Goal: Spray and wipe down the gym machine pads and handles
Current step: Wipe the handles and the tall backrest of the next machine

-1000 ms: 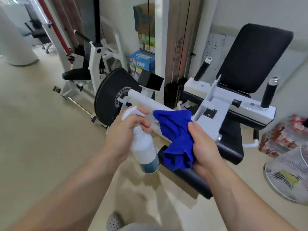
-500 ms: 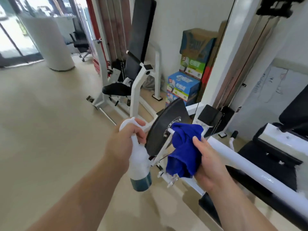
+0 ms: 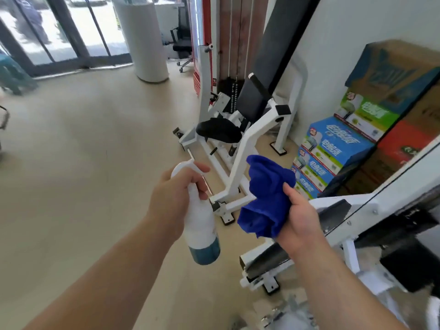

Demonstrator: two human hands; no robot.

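My left hand (image 3: pixel 175 198) grips a white spray bottle (image 3: pixel 201 229) with a teal base, a finger on its trigger, the nozzle aimed forward. My right hand (image 3: pixel 298 222) holds a bunched blue cloth (image 3: pixel 266 198) beside the bottle. Ahead stands a white-framed gym machine with a black seat pad (image 3: pixel 217 132) and a tall black back pad (image 3: pixel 269 67). Both hands hang in the air short of that machine, touching none of its parts. A second white machine frame (image 3: pixel 371 206) runs close on my right.
Stacked cardboard boxes (image 3: pixel 338 148) stand against the right wall. A white round column (image 3: pixel 145 39) and a black office chair (image 3: pixel 182 44) are at the back by the glass doors. Beige floor (image 3: pixel 83 163) spreads to the left.
The view has swung left from the leg machine and its black disc to the seated machine farther along. Both hands kept their grip on bottle and cloth.
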